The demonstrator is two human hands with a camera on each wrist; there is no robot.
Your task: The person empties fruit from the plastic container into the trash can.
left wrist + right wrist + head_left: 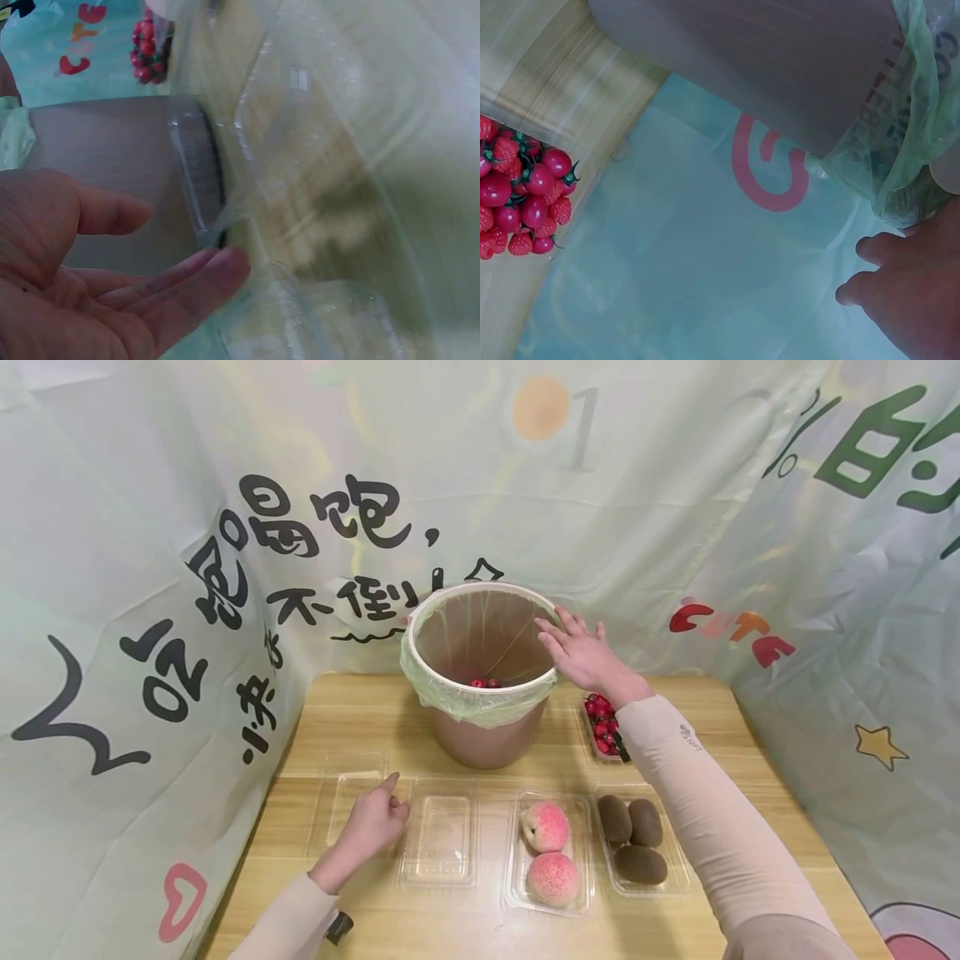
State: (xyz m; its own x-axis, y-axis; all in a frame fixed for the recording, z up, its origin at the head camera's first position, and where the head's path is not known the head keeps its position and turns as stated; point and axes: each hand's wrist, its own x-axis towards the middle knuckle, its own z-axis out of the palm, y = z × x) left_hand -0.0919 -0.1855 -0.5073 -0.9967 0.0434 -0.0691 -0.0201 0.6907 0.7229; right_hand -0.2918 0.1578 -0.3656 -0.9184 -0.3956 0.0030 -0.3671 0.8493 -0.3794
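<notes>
A brown bin (pixel 487 735) stands at the back of the table, lined with a light green plastic bag (pixel 480 708). Inside it lie small red round fruits (pixel 478 682). At the bin's right rim is my right hand (pixel 588 658), fingers spread and stretched over the edge; in the right wrist view its fingertips are close to the bag. My left hand (pixel 372 821) hovers over two clear plastic containers, one to the left (pixel 352 777) and one to the right (pixel 438 843). Its thumb and fingers are apart in the left wrist view, with nothing between them.
Two pink peaches (pixel 553 878) sit in a clear container at front centre. Beside it, another holds three brown kiwis (pixel 641 865). Further back, right of the bin, a punnet holds raspberries and small tomato-like red fruits (pixel 532 180). A printed cloth (pixel 637 527) hangs around the table.
</notes>
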